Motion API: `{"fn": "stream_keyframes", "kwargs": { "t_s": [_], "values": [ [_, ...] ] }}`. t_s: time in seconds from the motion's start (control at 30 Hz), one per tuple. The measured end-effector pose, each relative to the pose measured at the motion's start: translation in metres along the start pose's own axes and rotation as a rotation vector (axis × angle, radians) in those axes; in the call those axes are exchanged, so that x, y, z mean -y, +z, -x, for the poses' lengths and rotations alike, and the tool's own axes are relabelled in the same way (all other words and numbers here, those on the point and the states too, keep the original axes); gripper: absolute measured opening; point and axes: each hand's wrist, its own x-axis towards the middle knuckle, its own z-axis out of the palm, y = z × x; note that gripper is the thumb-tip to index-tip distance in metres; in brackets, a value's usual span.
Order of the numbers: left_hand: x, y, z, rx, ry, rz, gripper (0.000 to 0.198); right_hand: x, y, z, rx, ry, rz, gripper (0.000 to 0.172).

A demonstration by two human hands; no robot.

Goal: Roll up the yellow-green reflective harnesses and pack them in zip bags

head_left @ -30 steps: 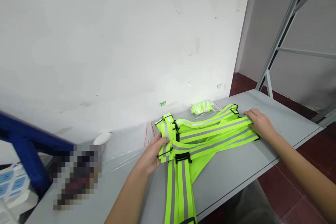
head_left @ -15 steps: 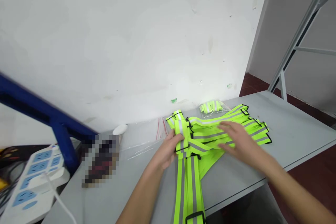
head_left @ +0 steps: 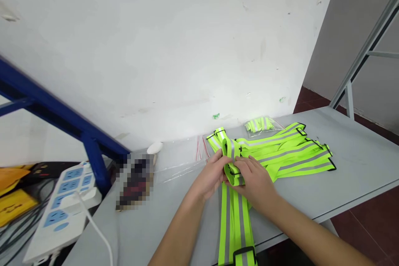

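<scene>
A folded bundle of neon-yellow reflective strap with grey stripes is between my two hands, above the table. My left hand grips its left side, thumb on the front. On the lower right, my right hand has its fingers closed round the bundle's edge. More reflective straps with black buckles lie spread to the right, running out from behind my hands. Other strap lengths hang toward me over the near table edge, with a black buckle at the bottom.
Clear zip bags lie flat by the wall, left of the straps. A bagged strap roll rests at the back. A white power strip, cables and yellow packets are at left, beside a blue metal frame.
My right hand has come in from the loose straps on the right and closed on the bundle. The bundle now curls into a loop. The camera view has shifted somewhat left.
</scene>
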Motion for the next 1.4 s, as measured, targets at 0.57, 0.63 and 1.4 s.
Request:
{"fn": "stream_keyframes", "kwargs": {
  "t_s": [0.57, 0.63, 1.4],
  "values": [
    [0.003, -0.013, -0.006, 0.090, 0.446, -0.555, 0.016, -0.023, -0.024, 0.008, -0.290, -0.009, -0.561, 0.034],
    [0.007, -0.013, -0.008, 0.008, 0.518, -0.594, 0.031, -0.023, -0.027, 0.006, -0.336, 0.021, -0.621, 0.029],
    [0.042, 0.034, -0.021, 0.023, 1.114, -1.084, 0.018, -0.043, -0.094, 0.011, 0.103, -0.140, 0.270, 0.028]
  ]
}}
